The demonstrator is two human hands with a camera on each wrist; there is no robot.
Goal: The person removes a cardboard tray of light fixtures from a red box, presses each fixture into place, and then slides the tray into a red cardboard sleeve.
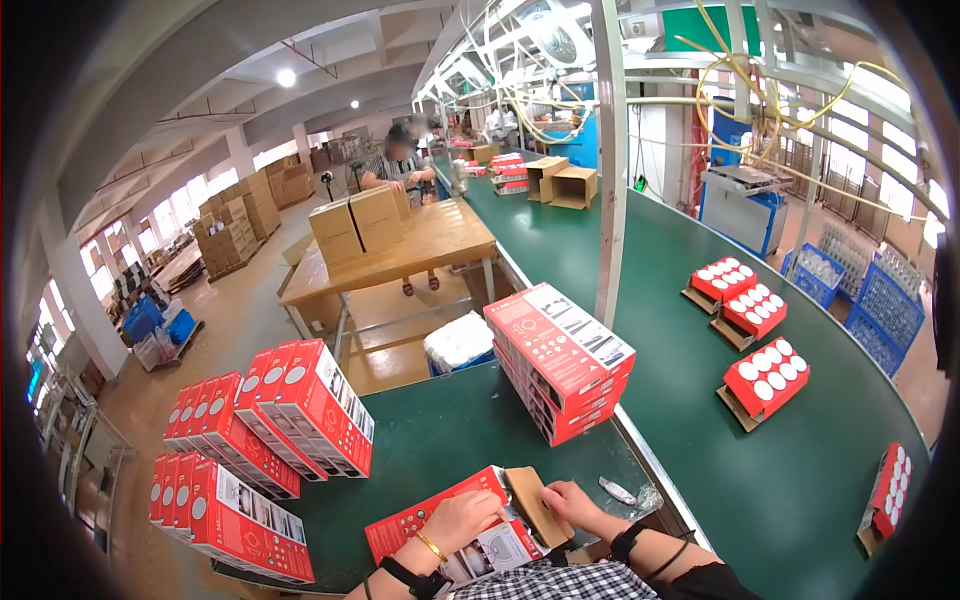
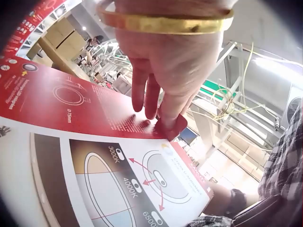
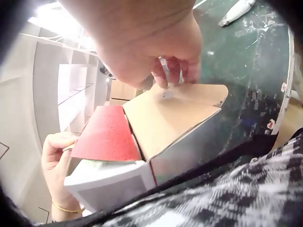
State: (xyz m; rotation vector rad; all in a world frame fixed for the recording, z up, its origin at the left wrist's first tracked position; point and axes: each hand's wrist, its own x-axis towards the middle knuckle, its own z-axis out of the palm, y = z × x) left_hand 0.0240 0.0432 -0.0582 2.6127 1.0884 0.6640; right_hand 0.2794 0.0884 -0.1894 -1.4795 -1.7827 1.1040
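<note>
A red and white printed carton lies on the green bench in front of me, one end unfolded. At that end my left hand, with a gold bracelet at the wrist, pinches a small red side flap between thumb and fingers. My right hand grips the outer edge of the large brown inside of the end flap, fingertips curled over it. Beside the brown flap, the red flap stands out from the white carton end in the right wrist view. The carton's contents are hidden.
Upright red cartons stand in rows at left. A stack of similar cartons sits ahead. Small red boxes with white discs line the green conveyor at right. A crumpled silvery piece lies near my right hand.
</note>
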